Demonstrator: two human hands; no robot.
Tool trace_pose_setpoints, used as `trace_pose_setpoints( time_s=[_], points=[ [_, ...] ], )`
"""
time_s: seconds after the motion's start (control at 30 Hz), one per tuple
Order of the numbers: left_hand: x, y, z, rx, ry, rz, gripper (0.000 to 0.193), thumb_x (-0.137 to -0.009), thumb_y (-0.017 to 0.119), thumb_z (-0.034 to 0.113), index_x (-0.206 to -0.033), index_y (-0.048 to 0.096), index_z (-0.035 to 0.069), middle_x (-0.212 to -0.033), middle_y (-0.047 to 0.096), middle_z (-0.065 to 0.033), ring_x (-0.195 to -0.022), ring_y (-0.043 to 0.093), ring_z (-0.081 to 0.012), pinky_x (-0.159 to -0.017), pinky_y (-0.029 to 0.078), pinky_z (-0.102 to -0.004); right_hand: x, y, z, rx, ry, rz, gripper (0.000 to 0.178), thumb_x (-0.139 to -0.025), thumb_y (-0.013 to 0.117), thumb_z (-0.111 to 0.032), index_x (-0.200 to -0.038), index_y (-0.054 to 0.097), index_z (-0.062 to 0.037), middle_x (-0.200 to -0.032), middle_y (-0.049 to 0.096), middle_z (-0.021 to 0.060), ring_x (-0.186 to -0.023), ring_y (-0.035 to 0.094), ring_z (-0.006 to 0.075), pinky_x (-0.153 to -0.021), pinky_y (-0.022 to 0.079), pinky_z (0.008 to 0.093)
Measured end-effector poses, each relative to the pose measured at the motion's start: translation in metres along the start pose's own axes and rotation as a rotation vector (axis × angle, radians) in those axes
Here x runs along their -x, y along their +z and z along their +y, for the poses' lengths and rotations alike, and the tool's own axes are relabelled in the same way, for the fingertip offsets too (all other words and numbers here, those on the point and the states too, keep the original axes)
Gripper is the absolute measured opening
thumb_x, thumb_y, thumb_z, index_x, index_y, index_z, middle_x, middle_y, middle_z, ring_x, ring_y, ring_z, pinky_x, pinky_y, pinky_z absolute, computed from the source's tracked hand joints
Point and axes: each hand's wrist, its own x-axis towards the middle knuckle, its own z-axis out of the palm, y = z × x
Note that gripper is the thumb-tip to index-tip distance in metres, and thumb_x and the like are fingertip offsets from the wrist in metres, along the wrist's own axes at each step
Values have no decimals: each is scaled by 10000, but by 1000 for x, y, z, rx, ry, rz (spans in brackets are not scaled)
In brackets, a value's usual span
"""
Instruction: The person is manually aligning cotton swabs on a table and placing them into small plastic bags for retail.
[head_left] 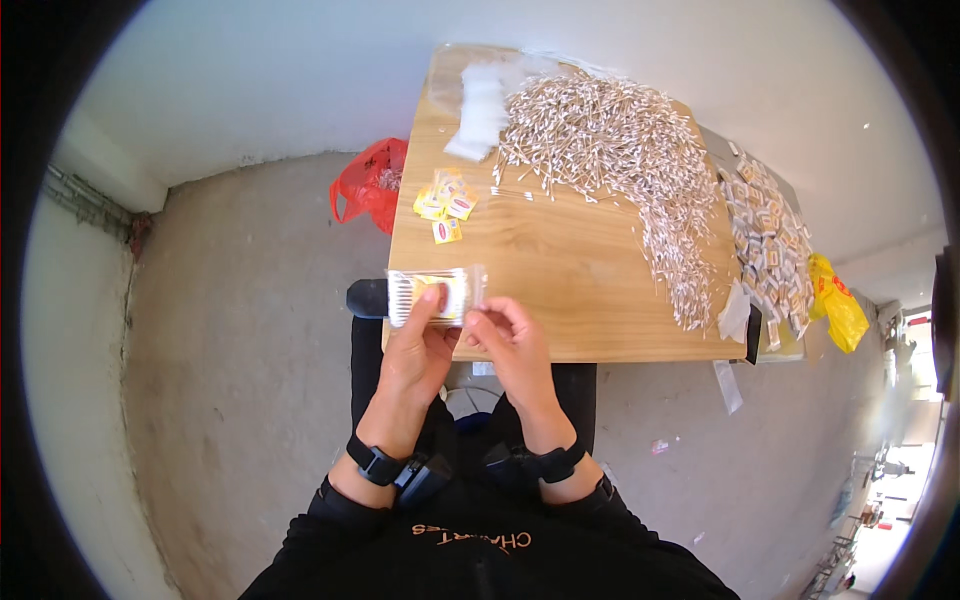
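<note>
Over the table's near left corner I hold a clear plastic bag of cotton swabs [402,298], with a yellow card showing inside it. My left hand [418,345] grips the bag from below, its thumb pressed on the front. At the bag's right edge, the fingers of my right hand [510,345] pinch the clear plastic. Beyond the bag lie several small yellow cards [447,198] with red marks. A large heap of loose cotton swabs [610,135] covers the far right of the table, trailing down its right side.
White empty bags [480,108] lie at the wooden table's [560,290] far left. A red plastic bag [372,188] hangs by the left edge. To the right, many filled swab packs [770,235] are piled beside a yellow plastic bag [838,305]. White walls stand behind and at left.
</note>
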Motion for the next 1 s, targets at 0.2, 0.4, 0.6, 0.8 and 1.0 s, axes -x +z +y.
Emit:
trace_pose_setpoints(
  time_s=[0.2, 0.4, 0.6, 0.8, 1.0],
  points=[
    [0, -28, 20, -616, 120, -128, 312, -858, 696, 94, -1151, 609, 32, -1069, 645, -40, -1003, 581, -112, -920, 442, -297, -9, -35, -12, 264, -370, 150, 94, -898, 630, -62, -979, 616, -17, -858, 565, -1, -716, 542, 65, -597, 436, 208],
    [12, -3, 18, -951, 195, -334, 283, -854, 689, 62, -1124, 618, 18, -990, 649, -20, -921, 588, -99, -836, 462, -251, 1, -38, -22, 573, -363, -85, 92, -874, 645, -64, -960, 622, -39, -856, 554, 63, -768, 582, 127, -610, 469, 228],
    [18, -2, 15, -700, 112, -238, 168, -886, 673, 78, -1041, 628, 32, -928, 649, -4, -856, 586, -56, -767, 489, -217, 0, -43, -13, 206, -137, -158, 133, -874, 666, -68, -991, 609, -40, -886, 579, 27, -812, 570, 85, -664, 477, 221],
    [23, -1, 24, -691, 128, -291, 136, -896, 668, 87, -1008, 617, 29, -925, 650, -1, -834, 581, -43, -742, 474, -208, -1, -52, -13, 120, -109, -217, 118, -905, 642, -58, -994, 583, -9, -897, 588, 2, -822, 561, 58, -737, 488, 210],
    [23, -2, 29, -699, 104, -225, 91, -905, 660, 93, -957, 637, 22, -873, 652, 2, -808, 575, -38, -729, 466, -204, 1, -47, -16, 67, -92, -222, 103, -906, 641, -58, -977, 587, -6, -898, 585, -2, -827, 558, 57, -754, 483, 215]
  ],
)
